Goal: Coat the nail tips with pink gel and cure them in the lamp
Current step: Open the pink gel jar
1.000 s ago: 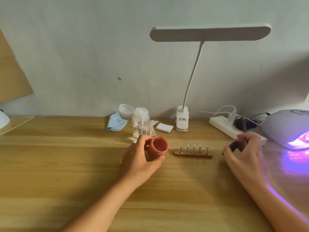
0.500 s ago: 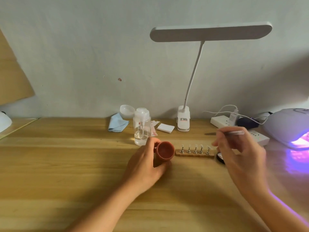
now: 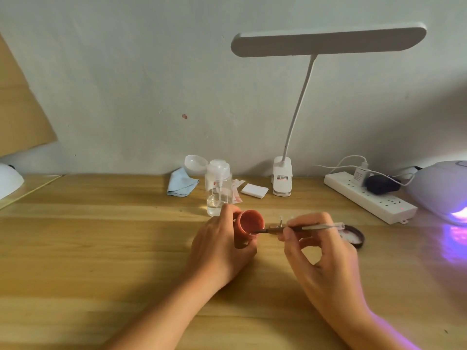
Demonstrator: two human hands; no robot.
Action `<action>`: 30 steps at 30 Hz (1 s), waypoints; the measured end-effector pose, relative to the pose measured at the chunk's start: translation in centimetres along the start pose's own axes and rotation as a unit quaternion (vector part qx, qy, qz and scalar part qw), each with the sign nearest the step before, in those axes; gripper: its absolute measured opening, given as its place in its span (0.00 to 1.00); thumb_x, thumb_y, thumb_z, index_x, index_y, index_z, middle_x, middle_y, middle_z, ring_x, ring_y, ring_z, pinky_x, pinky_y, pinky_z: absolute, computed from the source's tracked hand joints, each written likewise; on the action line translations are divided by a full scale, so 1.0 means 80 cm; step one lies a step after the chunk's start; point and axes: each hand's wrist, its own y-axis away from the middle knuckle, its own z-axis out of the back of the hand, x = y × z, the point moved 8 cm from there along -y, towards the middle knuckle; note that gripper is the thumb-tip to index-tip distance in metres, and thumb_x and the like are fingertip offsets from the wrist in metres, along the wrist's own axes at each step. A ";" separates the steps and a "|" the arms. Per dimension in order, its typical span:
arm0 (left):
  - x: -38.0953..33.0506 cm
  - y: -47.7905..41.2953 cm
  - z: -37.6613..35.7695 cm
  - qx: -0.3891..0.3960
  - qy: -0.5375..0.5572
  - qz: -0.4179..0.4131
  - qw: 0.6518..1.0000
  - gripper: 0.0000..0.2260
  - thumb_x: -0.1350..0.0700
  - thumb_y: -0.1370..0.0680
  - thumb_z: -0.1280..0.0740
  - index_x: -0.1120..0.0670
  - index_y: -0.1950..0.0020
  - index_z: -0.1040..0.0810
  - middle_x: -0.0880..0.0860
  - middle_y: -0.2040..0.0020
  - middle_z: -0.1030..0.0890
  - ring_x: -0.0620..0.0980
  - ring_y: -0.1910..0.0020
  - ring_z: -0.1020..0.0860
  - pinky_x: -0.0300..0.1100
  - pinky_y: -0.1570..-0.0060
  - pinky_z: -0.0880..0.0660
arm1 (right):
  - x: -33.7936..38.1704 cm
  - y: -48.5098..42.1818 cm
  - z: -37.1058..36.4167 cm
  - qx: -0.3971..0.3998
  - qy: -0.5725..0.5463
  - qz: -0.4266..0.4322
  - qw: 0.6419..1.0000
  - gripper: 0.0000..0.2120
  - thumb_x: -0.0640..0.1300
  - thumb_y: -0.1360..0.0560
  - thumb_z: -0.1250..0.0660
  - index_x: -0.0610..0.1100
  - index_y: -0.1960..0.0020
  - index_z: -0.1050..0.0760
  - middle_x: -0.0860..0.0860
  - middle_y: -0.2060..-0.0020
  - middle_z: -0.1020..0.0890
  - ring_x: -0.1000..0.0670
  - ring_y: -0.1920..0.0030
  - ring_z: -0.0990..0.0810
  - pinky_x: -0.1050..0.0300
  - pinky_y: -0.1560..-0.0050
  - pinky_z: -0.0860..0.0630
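My left hand (image 3: 217,245) grips a small pink gel jar (image 3: 249,223), tilted with its open mouth facing right. My right hand (image 3: 319,248) pinches a thin brush (image 3: 316,227) held level, its tip touching the jar's lower rim. The wooden stand with nail tips (image 3: 278,224) is mostly hidden behind the brush and my right fingers. The jar's dark lid (image 3: 355,236) lies on the table just right of my right hand. The curing lamp (image 3: 439,188) glows purple at the far right edge.
Along the wall stand a clear pump bottle (image 3: 218,188), a blue cloth (image 3: 180,184), white pads (image 3: 254,191), a clip desk lamp (image 3: 283,179) and a power strip (image 3: 369,195) with plugs. A white object (image 3: 8,180) sits at the far left.
My right hand swung the brush from upright to level and moved left, bringing its tip to the jar's rim. My left hand tilted the jar more toward the right.
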 end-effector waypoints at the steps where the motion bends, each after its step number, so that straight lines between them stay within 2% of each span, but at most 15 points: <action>1: 0.000 0.000 0.000 0.000 -0.001 -0.003 1.000 0.21 0.43 0.29 0.28 0.42 0.41 0.33 0.43 0.47 0.20 0.47 0.48 0.23 0.44 0.52 0.26 | -0.001 0.000 -0.001 0.002 0.008 -0.002 1.000 0.07 0.37 0.27 0.28 0.44 0.52 0.24 0.58 0.60 0.18 0.55 0.62 0.17 0.50 0.62 0.19; 3: -0.001 0.001 0.000 0.002 0.001 -0.006 1.000 0.22 0.42 0.29 0.28 0.43 0.40 0.33 0.43 0.46 0.21 0.47 0.47 0.23 0.45 0.51 0.25 | -0.004 0.000 0.000 -0.002 -0.005 -0.007 1.000 0.04 0.41 0.26 0.31 0.44 0.52 0.24 0.59 0.60 0.17 0.57 0.61 0.16 0.50 0.62 0.18; 6: 0.000 0.000 0.000 -0.002 0.004 -0.007 1.000 0.22 0.43 0.29 0.28 0.43 0.40 0.33 0.43 0.46 0.21 0.47 0.47 0.23 0.45 0.50 0.25 | -0.007 -0.001 0.001 0.000 -0.006 -0.011 1.000 0.06 0.47 0.25 0.34 0.45 0.51 0.24 0.60 0.60 0.17 0.58 0.59 0.16 0.50 0.61 0.18; 14: -0.012 0.004 0.002 -0.010 0.002 -0.050 0.999 0.21 0.46 0.29 0.27 0.45 0.41 0.32 0.44 0.47 0.20 0.48 0.48 0.23 0.46 0.52 0.25 | -0.019 0.000 -0.016 0.058 0.057 -0.039 0.996 0.07 0.57 0.23 0.39 0.57 0.49 0.27 0.66 0.58 0.17 0.63 0.58 0.17 0.51 0.60 0.18; 17: -0.015 0.005 0.003 -0.016 0.001 -0.059 0.998 0.21 0.47 0.29 0.27 0.45 0.41 0.32 0.45 0.47 0.20 0.48 0.48 0.23 0.46 0.51 0.26 | -0.017 0.000 -0.018 0.066 0.070 -0.031 0.995 0.04 0.56 0.23 0.39 0.59 0.49 0.29 0.65 0.60 0.18 0.62 0.58 0.17 0.51 0.61 0.18; 22: -0.013 0.005 0.002 -0.028 -0.005 -0.061 0.998 0.22 0.47 0.29 0.26 0.46 0.41 0.34 0.44 0.47 0.20 0.47 0.48 0.22 0.42 0.55 0.27 | -0.017 0.001 -0.019 0.073 0.085 -0.029 0.993 0.06 0.54 0.22 0.39 0.55 0.47 0.27 0.64 0.60 0.18 0.61 0.59 0.17 0.51 0.63 0.18; 26: -0.013 0.005 0.002 -0.026 -0.005 -0.062 0.998 0.23 0.47 0.30 0.25 0.45 0.42 0.34 0.44 0.48 0.20 0.47 0.49 0.23 0.39 0.57 0.31 | -0.018 0.001 -0.019 0.072 0.088 -0.032 0.993 0.04 0.53 0.23 0.38 0.59 0.48 0.29 0.65 0.60 0.18 0.61 0.60 0.17 0.52 0.62 0.19; 30: -0.014 0.006 0.004 -0.028 0.005 -0.062 0.998 0.22 0.47 0.30 0.25 0.45 0.42 0.34 0.44 0.48 0.20 0.46 0.49 0.23 0.40 0.57 0.28 | -0.020 0.001 -0.020 0.081 0.089 -0.040 0.992 0.05 0.56 0.23 0.40 0.59 0.48 0.29 0.66 0.61 0.18 0.62 0.60 0.17 0.52 0.63 0.19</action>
